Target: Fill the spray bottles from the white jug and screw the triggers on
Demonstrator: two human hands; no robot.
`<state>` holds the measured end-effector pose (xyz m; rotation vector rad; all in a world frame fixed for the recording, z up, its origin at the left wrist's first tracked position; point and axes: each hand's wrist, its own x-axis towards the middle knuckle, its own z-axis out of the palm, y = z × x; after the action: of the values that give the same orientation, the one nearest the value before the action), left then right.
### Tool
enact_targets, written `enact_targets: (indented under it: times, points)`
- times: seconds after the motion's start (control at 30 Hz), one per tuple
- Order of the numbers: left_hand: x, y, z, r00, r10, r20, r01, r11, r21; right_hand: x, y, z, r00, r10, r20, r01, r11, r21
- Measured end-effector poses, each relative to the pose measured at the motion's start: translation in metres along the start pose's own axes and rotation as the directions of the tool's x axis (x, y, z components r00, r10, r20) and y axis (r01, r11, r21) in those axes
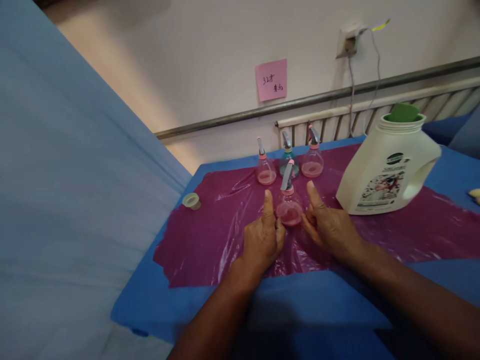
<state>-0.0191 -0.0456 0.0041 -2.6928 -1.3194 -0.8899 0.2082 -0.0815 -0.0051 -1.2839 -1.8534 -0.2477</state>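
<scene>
My left hand and right hand sit either side of a small spray bottle, fingers half curled against its base and thumbs raised; I cannot tell whether either really grips it. The bottle stands upright on a purple plastic sheet, pink liquid in its bottom. Behind it stand three more spray bottles in a row. A white detergent jug stands near my right, and a small pale cap lies well off to my left.

Blue-covered table bears purple plastic sheet
</scene>
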Motion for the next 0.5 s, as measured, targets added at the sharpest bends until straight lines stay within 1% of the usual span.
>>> enact_targets:
  times: [0.07, 0.13, 0.2, 0.27, 0.33, 0.37, 0.4, 0.5]
  points:
    - [0.0, 0.001, -0.005, 1.0, -0.009, 0.028, 0.01, 1.0, -0.027, 0.0, 0.002, 0.0, 1.0, -0.001, 0.007, 0.001, 1.0, -0.008]
    - [0.001, 0.002, -0.015, 0.998, -0.01, 0.06, 0.013, 0.999, -0.05, 0.001, 0.004, -0.002, 1.0, -0.022, 0.013, 0.022, 1.0, -0.011]
    - [0.005, -0.001, -0.028, 0.995, -0.017, 0.095, 0.019, 1.0, -0.018, 0.002, 0.005, -0.005, 0.999, -0.049, 0.011, 0.049, 0.999, 0.0]
    - [0.016, -0.013, -0.042, 0.988, -0.049, 0.144, 0.041, 0.997, 0.06, 0.004, 0.006, -0.009, 0.998, -0.064, 0.006, 0.063, 0.998, 0.02]
    - [0.034, -0.035, -0.05, 0.966, -0.127, 0.226, 0.099, 0.987, 0.13, 0.006, 0.005, -0.012, 0.998, -0.067, 0.005, 0.067, 0.997, 0.036]
    - [0.046, -0.049, -0.052, 0.944, -0.195, 0.268, 0.155, 0.975, 0.161, 0.007, 0.004, -0.014, 0.998, -0.07, 0.007, 0.07, 0.997, 0.04]
    - [0.059, -0.067, -0.052, 0.913, -0.273, 0.305, 0.222, 0.956, 0.193, 0.008, 0.003, -0.015, 0.997, -0.077, 0.004, 0.077, 0.996, 0.043]
    - [0.102, -0.125, -0.044, 0.871, -0.384, 0.305, 0.319, 0.916, 0.243, 0.009, -0.002, -0.019, 0.993, -0.12, -0.002, 0.12, 0.991, 0.059]
